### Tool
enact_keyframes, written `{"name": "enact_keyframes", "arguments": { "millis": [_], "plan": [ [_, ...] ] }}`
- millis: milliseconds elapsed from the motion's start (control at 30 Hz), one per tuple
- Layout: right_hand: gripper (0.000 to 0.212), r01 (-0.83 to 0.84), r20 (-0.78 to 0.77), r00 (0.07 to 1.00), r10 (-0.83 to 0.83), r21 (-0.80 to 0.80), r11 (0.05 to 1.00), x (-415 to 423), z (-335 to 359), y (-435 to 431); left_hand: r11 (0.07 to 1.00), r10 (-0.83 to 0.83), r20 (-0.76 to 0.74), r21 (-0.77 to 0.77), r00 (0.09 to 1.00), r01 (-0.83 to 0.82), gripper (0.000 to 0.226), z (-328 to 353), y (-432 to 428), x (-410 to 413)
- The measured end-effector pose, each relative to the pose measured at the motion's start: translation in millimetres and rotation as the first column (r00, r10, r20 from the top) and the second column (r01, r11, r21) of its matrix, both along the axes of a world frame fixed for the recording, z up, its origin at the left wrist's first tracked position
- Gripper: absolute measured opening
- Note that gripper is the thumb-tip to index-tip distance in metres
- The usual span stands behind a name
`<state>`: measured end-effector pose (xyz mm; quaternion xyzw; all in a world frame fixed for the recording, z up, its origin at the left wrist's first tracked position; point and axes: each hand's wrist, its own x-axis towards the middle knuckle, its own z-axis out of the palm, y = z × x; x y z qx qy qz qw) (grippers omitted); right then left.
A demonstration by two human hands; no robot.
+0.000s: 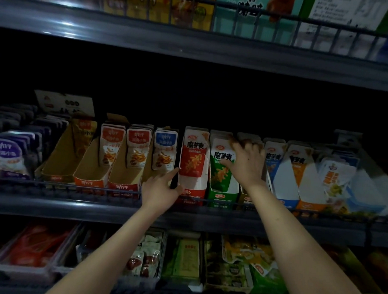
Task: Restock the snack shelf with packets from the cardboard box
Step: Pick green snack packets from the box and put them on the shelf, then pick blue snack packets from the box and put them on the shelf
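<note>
- Shelf edge [93,210]: dark painted metal, smooth, with a dull sheen.
- Wire rail [83,188]: thin dark metal.
- Display cartons [89,163]: matt brown card inside.
- Packets [112,146]: glossy plastic film.

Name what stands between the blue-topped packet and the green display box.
The red display box, holding a red-and-white packet, stands between the blue-topped packet and the green display box; the left hand touches its left side. Seen in the head view.

Dim light glints off the dark metal upper shelf [127,36].
</note>
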<state>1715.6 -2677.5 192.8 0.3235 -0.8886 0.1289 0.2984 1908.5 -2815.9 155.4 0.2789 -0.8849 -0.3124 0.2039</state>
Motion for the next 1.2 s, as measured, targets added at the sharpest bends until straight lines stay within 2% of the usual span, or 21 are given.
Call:
{"name": "enact_keyframes", "arguments": {
  "millis": [133,200,300,400,500,567,633,700,767,867,967,1033,1100,1200],
  "plan": [
    [0.064,-0.023,-0.002,1.000,0.022,-0.070,0.997,10.1,3.4,14.7,1.000,-0.002,-0.054,-0.015,0.999,0.001,0.060,6.0,4.7,7.6],
    [0.065,-0.032,0.006,0.999,0.033,-0.120,0.992,23.0,5.5,26.1,0.998,0.011,-0.135,-0.052,0.991,-0.018,0.057,11.9,11.7,19.4],
    [0.055,-0.099,-0.078,0.994,0.082,-0.241,0.965,59.6,-1.9,47.6,0.999,0.041,-0.271,-0.011,0.962,-0.046,0.045,13.0,23.1,48.7],
    [0.040,-0.163,-0.021,0.986,0.164,-0.280,0.946,113.3,-31.2,69.6,0.996,0.084,-0.312,0.041,0.947,-0.075,0.032,-10.3,35.8,89.0],
    [0.036,-0.237,0.102,0.956,0.275,-0.284,0.929,169.2,-83.2,90.4,0.989,0.145,-0.276,0.076,0.950,-0.129,0.023,-57.1,47.1,135.7],
    [0.035,-0.281,0.214,0.916,0.338,-0.258,0.925,199.2,-130.1,100.6,0.979,0.191,-0.175,0.103,0.966,-0.175,0.021,-98.7,50.1,166.3],
    [0.025,-0.306,0.411,0.838,0.359,-0.190,0.933,222.0,-182.6,108.8,0.963,0.231,-0.028,0.152,0.973,-0.224,0.022,-145.7,52.9,195.5],
    [0.017,-0.315,0.629,0.720,0.292,-0.079,0.946,240.3,-232.6,115.7,0.949,0.266,0.113,0.145,0.957,-0.280,0.022,-190.9,54.9,221.3],
    [0.019,-0.325,0.762,0.624,0.173,0.052,0.944,256.7,-281.2,121.6,0.928,0.313,0.270,0.117,0.910,-0.354,0.025,-232.5,56.3,245.1],
    [0.026,-0.299,0.881,0.474,-0.010,0.172,0.939,275.1,-339.5,127.7,0.914,0.322,0.424,0.093,0.846,-0.395,0.039,-283.7,56.5,271.2],
    [0.043,-0.262,0.915,0.365,-0.175,0.281,0.923,285.1,-387.8,130.9,0.899,0.288,0.512,0.146,0.809,-0.413,0.049,-319.9,57.4,286.6],
    [0.058,-0.278,0.908,0.353,-0.225,0.331,0.902,289.1,-415.4,128.8,0.879,0.225,0.487,0.273,0.844,-0.391,0.053,-338.6,59.1,292.8],
    [0.072,-0.293,0.888,0.389,-0.244,0.371,0.881,288.9,-435.8,121.4,0.801,0.211,0.385,0.459,0.898,-0.385,0.058,-349.8,63.2,297.9],
    [0.094,-0.206,0.846,0.440,-0.301,0.422,0.883,282.8,-455.6,111.3,0.743,0.262,0.262,0.560,0.929,-0.367,0.056,-365.0,63.1,302.7]
  ]
}}
